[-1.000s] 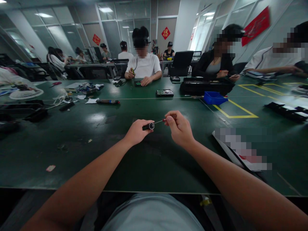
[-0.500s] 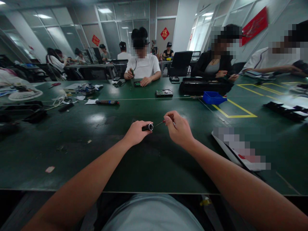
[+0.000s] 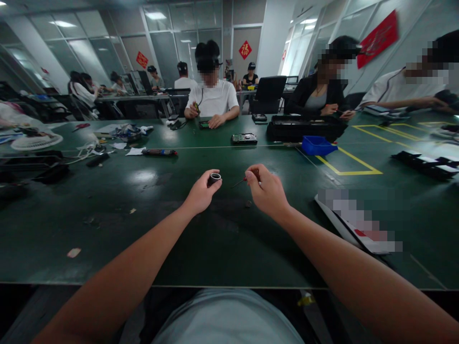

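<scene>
My left hand (image 3: 201,192) is closed around a short black cylinder (image 3: 214,179) with a pale ring at its rim. The cylinder's open end tilts up, and its inside looks dark and hollow. Pinched in my right hand (image 3: 266,187) is a thin screwdriver (image 3: 240,182) with a reddish handle, its slim shaft pointing left toward the cylinder without touching it. Just below the right fingers, a small dark round piece (image 3: 248,204) lies on the green table (image 3: 201,248); its kind is too small to make out.
A circuit-board device (image 3: 244,138), a blue bin (image 3: 318,145) and a long black casing (image 3: 306,129) stand beyond my hands. A dark pen-like tool (image 3: 159,152) lies left. A white sheet-like item (image 3: 353,224) rests by my right forearm. Across the table a person (image 3: 211,100) works.
My left hand has moved slightly left and up, turning the cylinder's end upward. The end that showed something inside now looks hollow, and a small round piece shows on the table.
</scene>
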{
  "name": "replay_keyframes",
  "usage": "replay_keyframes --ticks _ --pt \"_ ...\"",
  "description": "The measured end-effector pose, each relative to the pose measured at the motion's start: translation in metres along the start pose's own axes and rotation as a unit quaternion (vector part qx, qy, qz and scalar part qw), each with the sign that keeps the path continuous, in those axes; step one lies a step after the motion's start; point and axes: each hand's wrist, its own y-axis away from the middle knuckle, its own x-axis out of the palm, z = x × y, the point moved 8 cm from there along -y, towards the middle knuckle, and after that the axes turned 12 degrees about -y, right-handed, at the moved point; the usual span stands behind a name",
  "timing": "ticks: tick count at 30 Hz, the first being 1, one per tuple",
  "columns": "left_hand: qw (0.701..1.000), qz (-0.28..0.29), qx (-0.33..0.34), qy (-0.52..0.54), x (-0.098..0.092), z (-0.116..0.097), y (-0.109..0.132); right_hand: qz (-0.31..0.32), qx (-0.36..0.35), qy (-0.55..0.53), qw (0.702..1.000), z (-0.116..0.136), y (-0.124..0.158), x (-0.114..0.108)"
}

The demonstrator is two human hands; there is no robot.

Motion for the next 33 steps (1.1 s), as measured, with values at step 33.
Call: replay_keyframes --ticks 33 --pt "0.871 0.206 0.139 -0.424 0.090 -0.055 0.008 -0.036 -0.030 -0.003 0.999 0.008 -0.002 -0.009"
